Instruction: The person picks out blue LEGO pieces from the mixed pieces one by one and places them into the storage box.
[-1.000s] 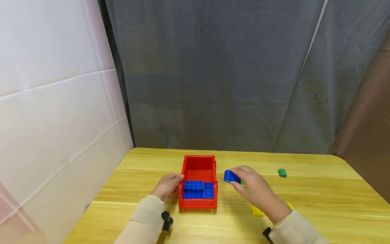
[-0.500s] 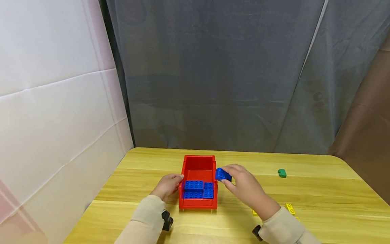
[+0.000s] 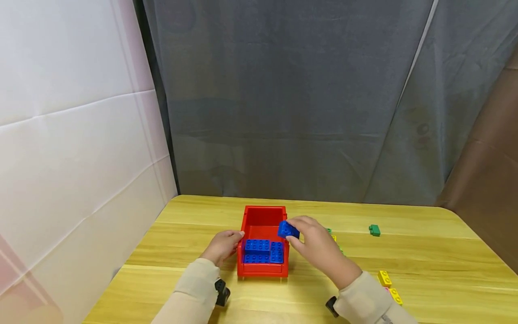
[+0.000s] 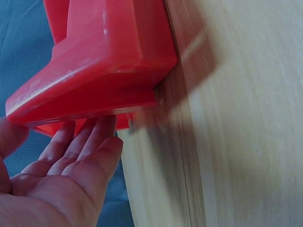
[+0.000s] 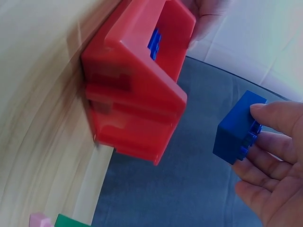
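A red plastic bin (image 3: 263,270) stands on the table, its low lip toward me. Blue studded toy bricks (image 3: 257,246) lie at its near end, and the far part of its floor is bare. My left hand (image 3: 221,247) holds the bin's left wall, thumb at the rim and fingers along the outside (image 4: 80,142). Between thumb and fingers of my right hand (image 3: 319,249) is a loose blue brick (image 3: 288,229), pinched above the bin's right rim. The right wrist view shows this brick (image 5: 236,125) raised off the table, studs toward the palm.
A green brick (image 3: 375,230) lies on the right of the table (image 3: 429,243). Yellow bricks (image 3: 384,278) and a bit of pink (image 3: 386,289) lie nearer, beside the right sleeve. More green and yellow pieces (image 3: 334,237) are partly hidden behind my right hand. A dark curtain (image 3: 275,99) hangs behind.
My right hand has carried the blue brick leftward, from beside the bin to over its right rim. Pieces behind that hand have come into view. The left hand and bin stay put.
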Demonstrator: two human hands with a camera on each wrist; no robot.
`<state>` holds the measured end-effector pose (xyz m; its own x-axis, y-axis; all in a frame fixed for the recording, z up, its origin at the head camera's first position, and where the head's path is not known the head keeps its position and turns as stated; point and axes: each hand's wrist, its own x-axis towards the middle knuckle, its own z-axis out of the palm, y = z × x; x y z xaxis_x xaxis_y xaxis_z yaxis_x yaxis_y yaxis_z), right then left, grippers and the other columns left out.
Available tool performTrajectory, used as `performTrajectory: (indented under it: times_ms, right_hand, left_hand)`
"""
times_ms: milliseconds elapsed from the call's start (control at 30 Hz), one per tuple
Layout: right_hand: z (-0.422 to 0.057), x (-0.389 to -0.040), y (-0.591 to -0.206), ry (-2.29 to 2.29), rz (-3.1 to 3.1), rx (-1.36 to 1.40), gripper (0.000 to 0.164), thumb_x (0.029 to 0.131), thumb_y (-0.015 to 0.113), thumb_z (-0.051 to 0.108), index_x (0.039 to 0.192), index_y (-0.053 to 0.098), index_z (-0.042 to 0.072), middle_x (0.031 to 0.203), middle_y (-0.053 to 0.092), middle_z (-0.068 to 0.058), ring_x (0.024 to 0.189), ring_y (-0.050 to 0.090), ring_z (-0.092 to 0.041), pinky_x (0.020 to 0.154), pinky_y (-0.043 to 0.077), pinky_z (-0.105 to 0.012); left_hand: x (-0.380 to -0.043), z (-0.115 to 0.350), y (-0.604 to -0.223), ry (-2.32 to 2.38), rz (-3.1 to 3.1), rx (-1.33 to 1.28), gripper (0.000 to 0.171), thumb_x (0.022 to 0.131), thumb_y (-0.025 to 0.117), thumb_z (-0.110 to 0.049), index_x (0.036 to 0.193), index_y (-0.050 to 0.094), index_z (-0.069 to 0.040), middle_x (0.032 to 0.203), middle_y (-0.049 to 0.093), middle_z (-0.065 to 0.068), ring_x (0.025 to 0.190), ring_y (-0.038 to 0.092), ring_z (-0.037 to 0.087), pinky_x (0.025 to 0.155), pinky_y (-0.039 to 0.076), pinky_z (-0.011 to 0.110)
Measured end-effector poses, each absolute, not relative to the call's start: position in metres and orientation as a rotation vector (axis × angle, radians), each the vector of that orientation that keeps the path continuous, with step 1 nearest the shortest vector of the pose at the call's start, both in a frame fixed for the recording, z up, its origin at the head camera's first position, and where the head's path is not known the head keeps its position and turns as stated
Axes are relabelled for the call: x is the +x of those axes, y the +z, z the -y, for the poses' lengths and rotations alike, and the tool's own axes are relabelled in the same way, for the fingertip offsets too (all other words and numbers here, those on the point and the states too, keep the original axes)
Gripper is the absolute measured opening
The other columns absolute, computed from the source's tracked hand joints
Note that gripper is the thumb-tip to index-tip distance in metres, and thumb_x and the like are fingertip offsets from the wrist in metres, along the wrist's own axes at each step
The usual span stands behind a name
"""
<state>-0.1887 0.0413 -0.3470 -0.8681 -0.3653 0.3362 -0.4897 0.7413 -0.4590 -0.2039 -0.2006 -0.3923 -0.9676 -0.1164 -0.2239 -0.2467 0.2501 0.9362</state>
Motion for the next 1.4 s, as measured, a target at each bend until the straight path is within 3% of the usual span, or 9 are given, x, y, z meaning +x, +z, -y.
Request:
performTrajectory:
  times_ms: [600, 1400]
  right_hand:
    - [-0.016, -0.196, -0.346, 0.898, 2.773, 0.674, 0.045, 0.091, 0.068, 0.022, 0.133, 0.058, 0.009, 0.133, 0.057, -0.01, 0.125, 0.052, -0.029, 0.097, 0.05, -0.043]
    - [0.008, -0.219, -0.344, 0.794, 2.851, 0.693, 0.046, 0.092, 0.067, 0.024, 0.135, 0.057, 0.011, 0.134, 0.055, -0.01, 0.122, 0.053, -0.028, 0.097, 0.05, -0.043]
  left_hand:
    - [-0.203, 0.201, -0.392, 1.816, -2.406, -0.365, 0.04, 0.101, 0.05, -0.024, 0.124, 0.056, 0.008, 0.121, 0.058, 0.022, 0.109, 0.053, 0.036, 0.1, 0.046, 0.048]
    - [-0.204, 0.201, -0.394, 1.812, -2.412, -0.337, 0.041, 0.101, 0.05, -0.024, 0.125, 0.056, 0.009, 0.121, 0.059, 0.021, 0.107, 0.055, 0.035, 0.098, 0.047, 0.047]
